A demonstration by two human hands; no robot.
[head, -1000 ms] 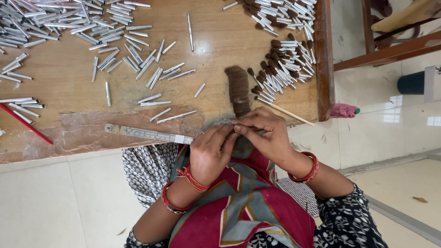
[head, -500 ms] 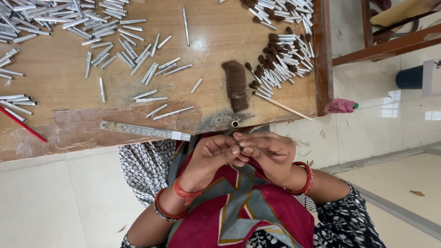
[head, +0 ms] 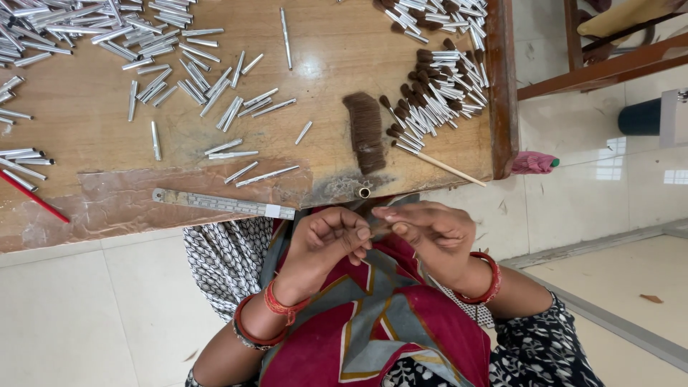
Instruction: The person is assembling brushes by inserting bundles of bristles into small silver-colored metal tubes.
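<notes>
The fingertips of the left hand (head: 331, 240) and the right hand (head: 430, 236) meet over the lap, just below the table edge; between them sits a small dark tuft of brush hair (head: 378, 229), pinched from both sides; the left fingers are curled shut around their end of it, the right thumb and forefinger closed on the other, and whether a metal tube is already on it is too small to tell; the tuft's long axis runs roughly level across the view, hand to hand, so neither hand is nearer than the other.

Just above the fingertips a short open metal tube (head: 363, 192) lies at the edge of the worn wooden table (head: 86, 129), its mouth facing the hands; beyond it lies a flat brown bundle of brush hair (head: 366, 132); to the right, a heap of silver ferrules tipped with dark hair (head: 437, 93) and a thin wooden stick (head: 448, 168); to the left, a steel ruler (head: 222, 203) along the table edge and scattered bare silver tubes (head: 179, 72).
</notes>
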